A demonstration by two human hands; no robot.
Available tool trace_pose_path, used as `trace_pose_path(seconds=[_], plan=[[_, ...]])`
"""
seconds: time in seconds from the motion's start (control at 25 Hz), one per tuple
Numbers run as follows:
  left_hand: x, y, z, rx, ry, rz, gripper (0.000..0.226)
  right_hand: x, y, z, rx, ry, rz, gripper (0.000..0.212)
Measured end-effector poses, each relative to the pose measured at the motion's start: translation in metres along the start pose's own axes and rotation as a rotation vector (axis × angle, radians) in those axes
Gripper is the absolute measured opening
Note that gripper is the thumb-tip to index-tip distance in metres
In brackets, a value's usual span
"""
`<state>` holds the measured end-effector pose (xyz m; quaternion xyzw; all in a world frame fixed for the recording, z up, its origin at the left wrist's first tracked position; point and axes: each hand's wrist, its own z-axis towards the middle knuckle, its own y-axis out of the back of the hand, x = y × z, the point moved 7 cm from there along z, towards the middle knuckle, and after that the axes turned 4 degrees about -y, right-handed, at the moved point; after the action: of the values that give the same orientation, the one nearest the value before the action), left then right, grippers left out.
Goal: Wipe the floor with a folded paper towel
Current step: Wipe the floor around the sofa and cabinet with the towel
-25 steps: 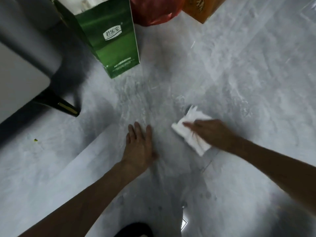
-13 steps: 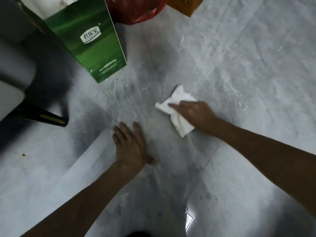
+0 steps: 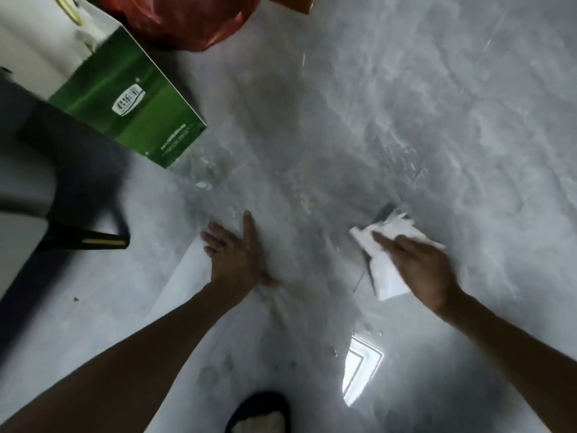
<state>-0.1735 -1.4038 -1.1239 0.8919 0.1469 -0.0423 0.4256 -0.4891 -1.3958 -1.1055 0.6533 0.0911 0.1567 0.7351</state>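
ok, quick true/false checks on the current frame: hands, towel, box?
1. The right hand presses the paper towel against the floor. True.
2. The left hand holds a second towel. False: it lies flat on bare floor and holds nothing.
3. The green box stands to the left, beyond the left hand. True.
4. The paper towel touches the green box. False: bare floor lies between them.
5. The red bag lies beside the right wrist. False: it sits at the top of the view, next to the green box.
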Motion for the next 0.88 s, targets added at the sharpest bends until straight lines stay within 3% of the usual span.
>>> trace_pose_path(seconds=[0.12, 0.24, 0.32, 0.44, 0.52, 0.56, 0.6, 0.68, 0.8, 0.84, 0.88], plan=[[-0.002, 0.002, -0.003, 0.004, 0.023, 0.03, 0.15, -0.048, 0.01, -0.049, 0.065, -0.493, -0.02, 0.047], [0.001, 0.0, -0.002, -0.009, 0.043, 0.079, 0.153, -0.011, -0.001, -0.063, 0.066, -0.889, 0.044, 0.05], [-0.001, -0.002, 0.001, -0.016, 0.049, 0.128, 0.152, 0.061, -0.01, -0.042, -0.002, -0.75, 0.065, 0.05], [0.002, 0.01, -0.002, -0.151, 0.163, -0.023, 0.128, 0.173, -0.016, -0.028, -0.033, -0.164, 0.118, 0.046], [-0.002, 0.006, 0.0, -0.068, 0.112, 0.044, 0.137, 0.168, -0.006, -0.042, -0.032, 0.028, 0.115, 0.046], [-0.002, 0.002, 0.0, -0.014, 0.102, 0.074, 0.147, 0.142, 0.0, -0.064, -0.022, -0.008, 0.053, 0.045], [-0.001, 0.002, -0.004, 0.035, 0.109, 0.102, 0.153, 0.105, 0.005, -0.092, 0.005, -0.156, 0.002, 0.045], [0.001, 0.004, -0.015, 0.061, 0.114, 0.11, 0.151, 0.02, 0.024, -0.171, 0.017, -0.624, -0.051, 0.049], [-0.017, -0.009, -0.034, 0.003, -0.067, 0.168, 0.126, -0.009, 0.036, -0.247, -0.07, -1.24, -0.004, 0.047], [-0.035, -0.02, -0.041, -0.012, -0.194, 0.161, 0.115, 0.005, 0.031, -0.238, -0.116, -1.304, -0.001, 0.045], [-0.056, -0.033, -0.05, -0.017, -0.323, 0.141, 0.104, 0.028, 0.025, -0.216, -0.149, -1.239, 0.011, 0.045]])
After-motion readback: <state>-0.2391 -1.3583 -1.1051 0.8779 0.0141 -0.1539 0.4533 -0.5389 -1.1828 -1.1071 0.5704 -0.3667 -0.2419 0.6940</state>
